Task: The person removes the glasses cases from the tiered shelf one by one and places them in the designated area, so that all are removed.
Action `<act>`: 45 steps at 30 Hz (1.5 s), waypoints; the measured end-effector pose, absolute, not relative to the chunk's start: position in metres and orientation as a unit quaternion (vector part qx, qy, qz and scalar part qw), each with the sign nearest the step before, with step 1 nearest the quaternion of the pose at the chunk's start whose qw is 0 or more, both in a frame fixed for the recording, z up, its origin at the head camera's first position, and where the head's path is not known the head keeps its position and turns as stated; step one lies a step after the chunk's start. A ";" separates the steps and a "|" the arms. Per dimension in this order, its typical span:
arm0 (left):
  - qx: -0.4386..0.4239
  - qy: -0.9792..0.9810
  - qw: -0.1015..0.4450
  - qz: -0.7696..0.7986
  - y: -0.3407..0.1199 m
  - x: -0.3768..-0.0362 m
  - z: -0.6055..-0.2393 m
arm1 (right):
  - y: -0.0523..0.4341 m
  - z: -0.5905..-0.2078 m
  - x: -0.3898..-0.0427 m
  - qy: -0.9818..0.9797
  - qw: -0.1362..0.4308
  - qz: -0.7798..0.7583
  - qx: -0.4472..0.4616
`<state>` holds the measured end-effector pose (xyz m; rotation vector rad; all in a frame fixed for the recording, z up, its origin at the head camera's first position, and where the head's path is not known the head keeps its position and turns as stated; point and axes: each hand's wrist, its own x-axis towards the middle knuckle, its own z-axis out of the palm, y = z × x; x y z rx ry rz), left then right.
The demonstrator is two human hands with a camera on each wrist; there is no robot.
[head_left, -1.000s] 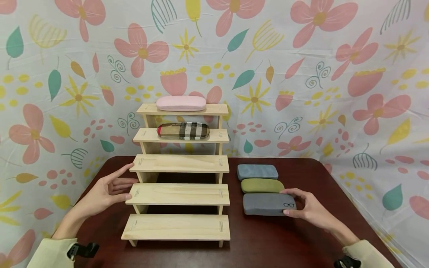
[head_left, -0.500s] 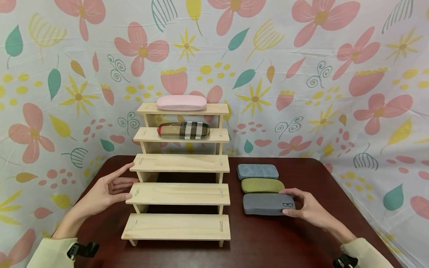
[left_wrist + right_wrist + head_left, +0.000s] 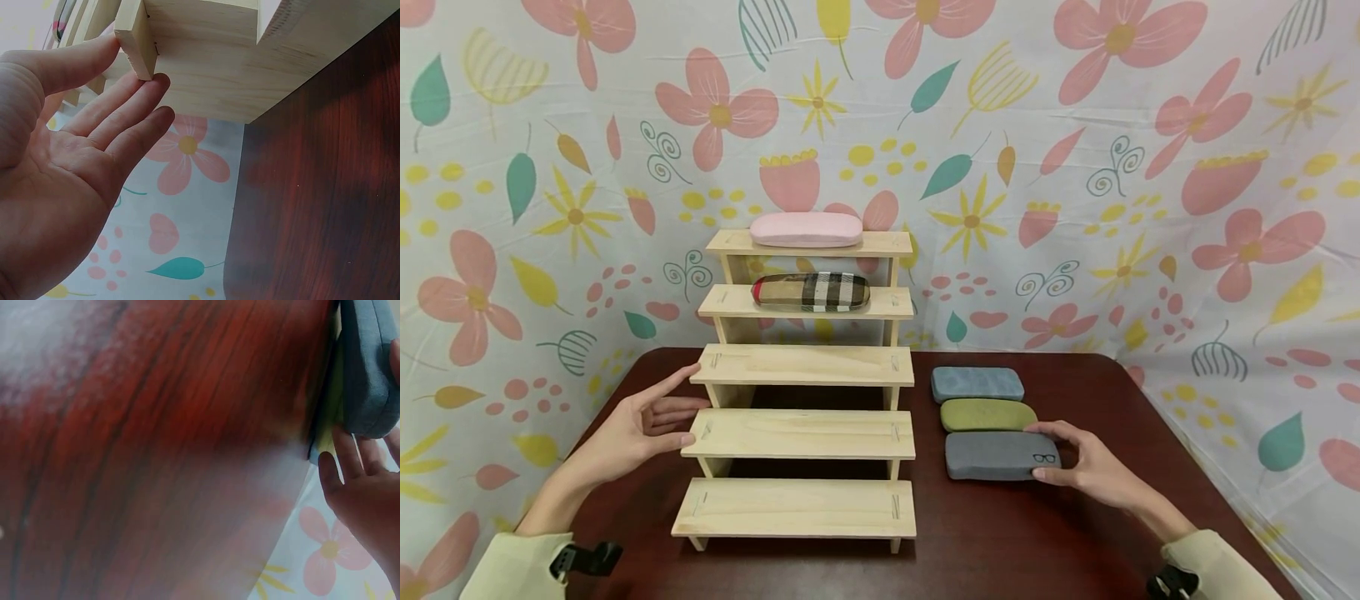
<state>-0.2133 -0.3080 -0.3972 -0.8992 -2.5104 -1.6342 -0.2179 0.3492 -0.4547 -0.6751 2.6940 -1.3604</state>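
Note:
My right hand (image 3: 1093, 468) pinches the right end of a dark grey glasses case (image 3: 992, 456) between thumb and fingers. The case bears a small glasses drawing. Behind it lie a green glasses case (image 3: 985, 414) and a blue glasses case (image 3: 976, 383). My left hand (image 3: 651, 421) touches the left side of a stepped wooden rack (image 3: 797, 433), its thumb at one shelf's end and its index fingertip at the shelf above. In the left wrist view, its fairly straight fingers (image 3: 134, 134) meet a plank end (image 3: 134, 40). Whether the grey case is lifted is unclear.
A pink glasses case (image 3: 806, 229) sits on the rack's top shelf, with a plaid glasses case (image 3: 811, 292) one shelf below. Rack and loose cases stand on a dark red-brown table (image 3: 1000, 550). A flower-patterned cloth (image 3: 1045, 183) hangs behind and at the sides.

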 end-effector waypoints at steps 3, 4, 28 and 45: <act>-0.286 -0.802 0.005 -0.524 -0.308 -0.213 -0.397 | 0.350 -0.455 -0.218 0.873 0.020 -0.435 -0.220; -0.286 -0.802 0.005 -0.525 -0.308 -0.213 -0.397 | 0.351 -0.456 -0.218 0.873 0.019 -0.434 -0.220; -0.291 -0.804 0.013 -0.518 -0.307 -0.213 -0.396 | 0.354 -0.465 -0.223 0.872 0.023 -0.426 -0.238; -0.289 -0.803 0.006 -0.522 -0.307 -0.213 -0.395 | 0.356 -0.470 -0.227 0.874 0.026 -0.421 -0.240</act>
